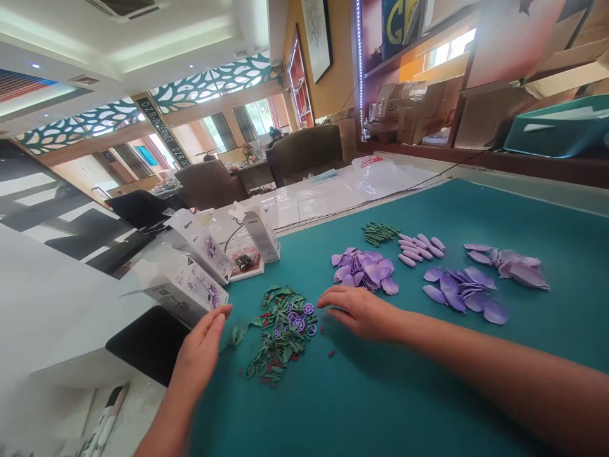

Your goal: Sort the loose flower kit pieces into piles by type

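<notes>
Left hand (202,346) and right hand (359,312) open, fingers holding nothing, flanking green plastic stem pieces (283,333) near the teal surface's (380,393) near edge; pieces look light, stiff, brittle, best pinched by stems.

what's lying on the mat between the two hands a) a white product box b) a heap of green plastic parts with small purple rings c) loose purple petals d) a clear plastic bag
b, the heap of green plastic parts with small purple rings sits on the teal mat, between the open left hand and right hand.
</notes>
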Motion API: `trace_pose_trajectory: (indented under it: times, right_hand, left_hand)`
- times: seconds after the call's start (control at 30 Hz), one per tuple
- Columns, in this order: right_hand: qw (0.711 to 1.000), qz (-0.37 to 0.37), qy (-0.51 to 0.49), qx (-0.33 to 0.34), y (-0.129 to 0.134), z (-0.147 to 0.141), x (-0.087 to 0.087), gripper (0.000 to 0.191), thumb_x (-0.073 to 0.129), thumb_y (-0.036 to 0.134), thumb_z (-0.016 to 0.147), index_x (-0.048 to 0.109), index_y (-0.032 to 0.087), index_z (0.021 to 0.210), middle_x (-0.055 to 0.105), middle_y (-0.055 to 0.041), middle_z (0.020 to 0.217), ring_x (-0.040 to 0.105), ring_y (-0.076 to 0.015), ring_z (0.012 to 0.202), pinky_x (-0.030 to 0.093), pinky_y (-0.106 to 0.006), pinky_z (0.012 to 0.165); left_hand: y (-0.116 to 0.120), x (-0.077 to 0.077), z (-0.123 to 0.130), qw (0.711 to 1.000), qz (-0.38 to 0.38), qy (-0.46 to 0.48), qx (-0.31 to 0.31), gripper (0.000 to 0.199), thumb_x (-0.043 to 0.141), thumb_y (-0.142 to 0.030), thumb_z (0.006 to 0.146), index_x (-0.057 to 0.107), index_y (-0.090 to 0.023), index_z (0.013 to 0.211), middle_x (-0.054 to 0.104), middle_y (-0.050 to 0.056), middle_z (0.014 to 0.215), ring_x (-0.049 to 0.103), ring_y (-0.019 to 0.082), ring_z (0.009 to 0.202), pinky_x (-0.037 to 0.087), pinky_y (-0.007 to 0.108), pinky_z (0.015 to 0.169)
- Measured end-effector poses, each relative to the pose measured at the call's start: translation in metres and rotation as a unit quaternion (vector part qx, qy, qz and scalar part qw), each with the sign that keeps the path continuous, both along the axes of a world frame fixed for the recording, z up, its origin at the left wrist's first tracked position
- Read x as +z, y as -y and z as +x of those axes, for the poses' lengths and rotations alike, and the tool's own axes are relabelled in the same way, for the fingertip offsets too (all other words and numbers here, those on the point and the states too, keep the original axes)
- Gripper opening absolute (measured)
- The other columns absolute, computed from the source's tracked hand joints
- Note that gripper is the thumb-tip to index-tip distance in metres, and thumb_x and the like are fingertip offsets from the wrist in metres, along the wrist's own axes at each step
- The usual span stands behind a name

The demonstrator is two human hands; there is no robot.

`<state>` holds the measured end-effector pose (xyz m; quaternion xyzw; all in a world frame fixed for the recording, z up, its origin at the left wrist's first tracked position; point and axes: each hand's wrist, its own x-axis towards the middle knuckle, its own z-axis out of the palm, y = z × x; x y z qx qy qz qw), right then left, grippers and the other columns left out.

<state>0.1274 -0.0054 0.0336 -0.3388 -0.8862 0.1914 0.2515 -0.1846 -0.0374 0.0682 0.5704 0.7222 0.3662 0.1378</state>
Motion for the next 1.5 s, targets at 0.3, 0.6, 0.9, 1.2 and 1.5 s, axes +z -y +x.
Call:
trace_pose_trajectory:
  times: [0.3,0.6,0.9,1.2,1.5]
  right_hand:
    - [0.989,-0.015,0.148,0.004,0.024,-0.016,0.006,0.036,0.063,0.033,0.08,0.06,0.017,0.112,0.058,-0.0132,0.118,0.053,-0.0264,0.108,0.043,-0.037,0.087]
    - [0.97,0.018,0.243,0.023,0.02,-0.033,-0.01,0.012,0.053,0.025,0.086,0.06,0.016,0.092,0.066,-0.0077,0.086,0.059,-0.0201,0.08,0.037,-0.029,0.065]
    - [0.982,-0.028,0.17,-0.078,-0.036,-0.059,0.015,0.023,0.044,0.024,0.091,0.064,0.02,0.101,0.069,-0.0064,0.101,0.063,-0.0188,0.088,0.038,-0.026,0.064]
    - [0.972,-0.039,0.196,-0.125,-0.083,-0.108,0.013,0.036,0.058,0.034,0.081,0.06,0.021,0.114,0.067,-0.01,0.111,0.062,-0.0249,0.101,0.045,-0.031,0.074]
    - [0.963,-0.071,0.232,-0.114,-0.104,-0.121,0.008,0.027,0.061,0.02,0.07,0.066,0.021,0.097,0.07,-0.0081,0.102,0.064,-0.0248,0.094,0.045,-0.029,0.069]
  left_hand:
    - [0.013,-0.046,0.011,0.996,-0.041,0.06,-0.044,0.049,0.048,-0.05,0.081,0.061,-0.022,0.119,0.053,0.01,0.137,0.038,0.027,0.134,0.023,0.042,0.112]
    - [0.01,-0.048,0.041,0.989,0.003,0.145,-0.038,0.047,0.048,-0.052,0.083,0.06,-0.025,0.119,0.055,0.008,0.134,0.042,0.029,0.13,0.027,0.044,0.109]
    - [-0.003,-0.004,0.054,0.925,0.042,0.377,-0.011,0.03,0.05,-0.047,0.083,0.063,-0.023,0.097,0.061,0.006,0.118,0.051,0.024,0.115,0.044,0.036,0.088]
    - [0.003,0.01,0.086,0.786,-0.035,0.616,0.024,0.021,0.043,-0.025,0.09,0.062,-0.016,0.087,0.059,0.001,0.075,0.055,0.009,0.057,0.046,0.023,0.051]
    - [0.003,-0.009,0.081,0.726,-0.094,0.68,0.029,0.022,0.043,-0.025,0.092,0.062,-0.016,0.085,0.055,0.0,0.066,0.051,0.009,0.051,0.045,0.022,0.048]
